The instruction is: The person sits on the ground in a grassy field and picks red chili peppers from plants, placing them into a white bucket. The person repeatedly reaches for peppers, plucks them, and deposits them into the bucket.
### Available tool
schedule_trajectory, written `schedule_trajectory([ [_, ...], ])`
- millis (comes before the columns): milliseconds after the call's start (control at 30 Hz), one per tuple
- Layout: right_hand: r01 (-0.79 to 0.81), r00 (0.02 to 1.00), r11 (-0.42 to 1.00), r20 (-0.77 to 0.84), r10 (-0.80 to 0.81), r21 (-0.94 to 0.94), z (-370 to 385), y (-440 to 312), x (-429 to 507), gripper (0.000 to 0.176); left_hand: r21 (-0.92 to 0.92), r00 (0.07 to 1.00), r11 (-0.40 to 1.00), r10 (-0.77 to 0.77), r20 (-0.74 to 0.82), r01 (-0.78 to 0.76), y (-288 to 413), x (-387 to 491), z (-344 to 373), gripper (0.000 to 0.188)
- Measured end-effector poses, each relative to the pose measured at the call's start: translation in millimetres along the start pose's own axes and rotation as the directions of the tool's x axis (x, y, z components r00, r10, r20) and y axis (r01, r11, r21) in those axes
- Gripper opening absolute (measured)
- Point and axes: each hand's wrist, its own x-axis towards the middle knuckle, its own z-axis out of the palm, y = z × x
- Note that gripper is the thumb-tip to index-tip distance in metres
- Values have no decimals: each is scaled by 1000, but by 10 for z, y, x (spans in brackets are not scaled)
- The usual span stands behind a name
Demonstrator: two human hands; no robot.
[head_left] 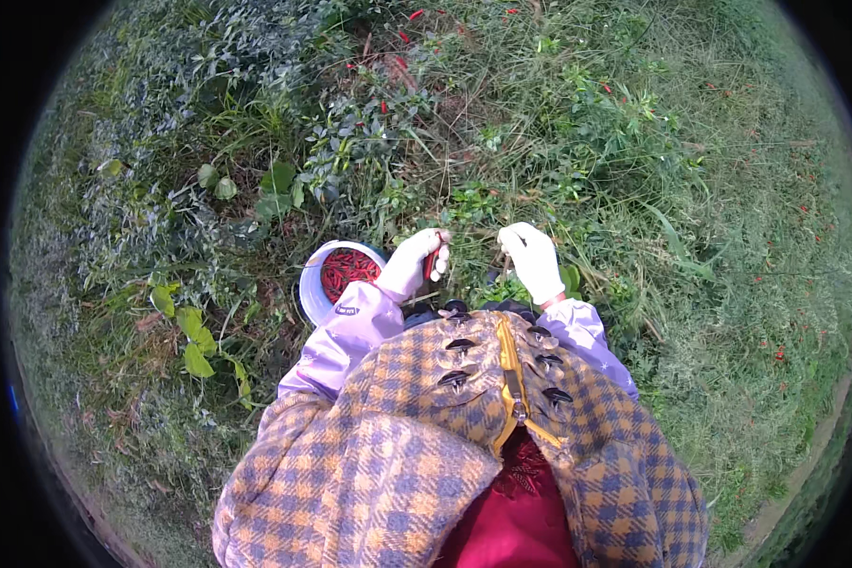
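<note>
In a white glove, my left hand [415,264] is closed around several red chili peppers [432,263], which show between the palm and the curled fingers. Just left of it stands a white bucket [314,284] holding many red chilies [349,271]; my left forearm partly overlaps its rim. To the right, at about the same height, my right hand [532,261], also gloved in white, has its fingertips bent together over low plants. Whether something small is between those fingertips cannot be told. A gap of foliage separates the two hands.
Leafy chili plants with green chilies [342,153] and red chilies [402,37] grow among grass ahead. Broad-leaved weeds [197,341] stand at the left. More red chilies [779,353] dot the growth at right. A dirt path [781,508] curves along the lower right edge.
</note>
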Motion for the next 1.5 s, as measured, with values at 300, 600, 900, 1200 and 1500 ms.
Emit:
schedule_trajectory([
  [300,23,974,993,228,4,-115,271,-63,101,22,72,657,997,52,-752,4,-932,-693,-1676,14],
  [600,197,937,939,337,-95,-282,346,-126,99,23,743,244,549,716,-654,383,-89,-297,-1714,51],
  [900,-59,880,992,474,-2,114,677,-75,553,27,822,569,570,671,-476,15,1300,637,-1116,51],
  [1200,-650,759,616,407,508,445,1102,224,1487,40,787,600,594,695,-395,-170,209,947,-201,28],
  [1500,-223,967,959,165,195,173,921,978,1511,16,552,861,817,393,-323,-166,-49,749,25,20],
])
